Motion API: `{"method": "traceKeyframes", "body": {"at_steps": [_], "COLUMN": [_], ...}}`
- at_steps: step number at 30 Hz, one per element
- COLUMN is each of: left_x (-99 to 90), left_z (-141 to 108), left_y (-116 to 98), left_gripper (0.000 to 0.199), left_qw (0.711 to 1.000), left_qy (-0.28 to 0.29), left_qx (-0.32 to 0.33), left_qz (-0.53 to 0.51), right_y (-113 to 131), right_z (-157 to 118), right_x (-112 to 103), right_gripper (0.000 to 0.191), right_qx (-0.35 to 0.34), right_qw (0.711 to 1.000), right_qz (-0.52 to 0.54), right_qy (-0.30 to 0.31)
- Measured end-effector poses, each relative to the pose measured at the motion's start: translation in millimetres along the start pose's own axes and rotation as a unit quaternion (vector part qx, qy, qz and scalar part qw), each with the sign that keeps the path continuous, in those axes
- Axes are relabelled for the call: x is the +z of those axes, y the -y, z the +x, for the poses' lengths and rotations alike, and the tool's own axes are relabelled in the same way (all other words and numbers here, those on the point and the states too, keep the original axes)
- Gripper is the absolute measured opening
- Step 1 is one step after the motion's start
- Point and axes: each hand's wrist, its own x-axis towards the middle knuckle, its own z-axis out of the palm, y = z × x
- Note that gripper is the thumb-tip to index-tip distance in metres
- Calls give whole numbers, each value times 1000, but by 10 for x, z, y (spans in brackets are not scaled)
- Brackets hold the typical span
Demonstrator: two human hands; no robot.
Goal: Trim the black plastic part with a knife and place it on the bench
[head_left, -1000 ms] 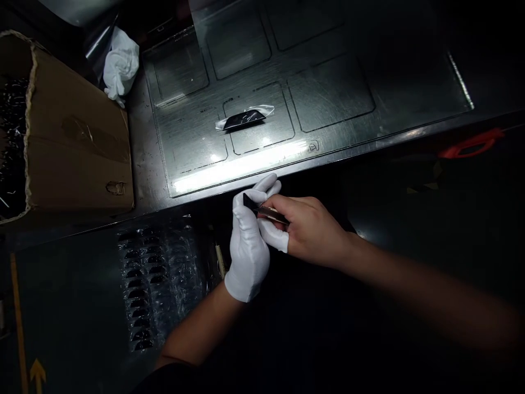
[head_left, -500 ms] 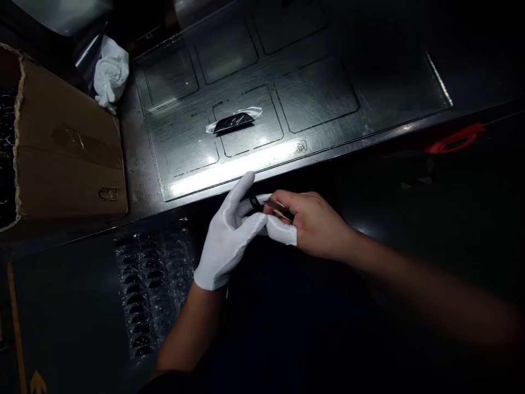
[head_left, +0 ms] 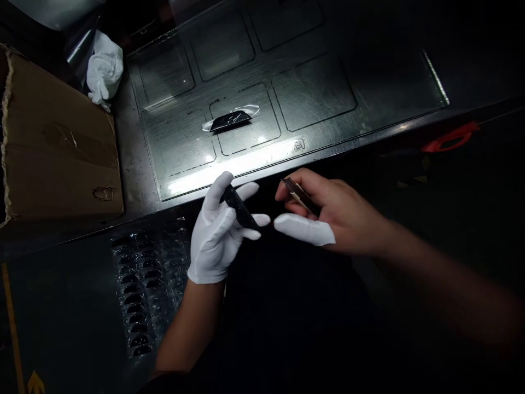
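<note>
My left hand (head_left: 213,241), in a white glove, grips a narrow black plastic part (head_left: 241,209) between thumb and fingers, just off the table's front edge. My right hand (head_left: 348,210) is bare apart from a white cover on the thumb (head_left: 303,229). Its fingers are closed around a slim brown and pale tool (head_left: 302,198), perhaps a trimming blade; its exact kind is unclear. A small gap separates the tool from the black part. On the table mat lies another black piece (head_left: 231,120) with clear film sticking out at both ends.
The metal table (head_left: 135,180) carries a clear mat (head_left: 320,98) with outlined rectangles. At left stands a cardboard box (head_left: 65,137), a crumpled white cloth (head_left: 104,68) behind it. Below, a clear tray (head_left: 159,312) holds several black pieces. A red handle (head_left: 451,139) shows at right.
My hands have moved apart, the right one going right with its tool. My left hand has shifted slightly left and turned, showing more of the black part.
</note>
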Motion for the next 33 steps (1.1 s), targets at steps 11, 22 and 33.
{"method": "traceKeyframes", "body": {"at_steps": [11,22,33], "left_x": [164,171,176], "left_z": [-112,-135,-117], "left_y": [-72,-90,-98], "left_gripper": [41,46,43], "left_qw": [996,998,996], "left_qy": [65,58,79], "left_qx": [21,26,21], "left_qz": [-50,-28,-30], "right_y": [342,390,365], "right_z": [160,175,130], "right_x": [-184,-132,-89], "right_gripper": [51,53,51], "right_qx": [13,-7,-31], "right_qw": [970,955,949], "right_qz": [-124,-224,-257], "right_qy": [208,196,181]}}
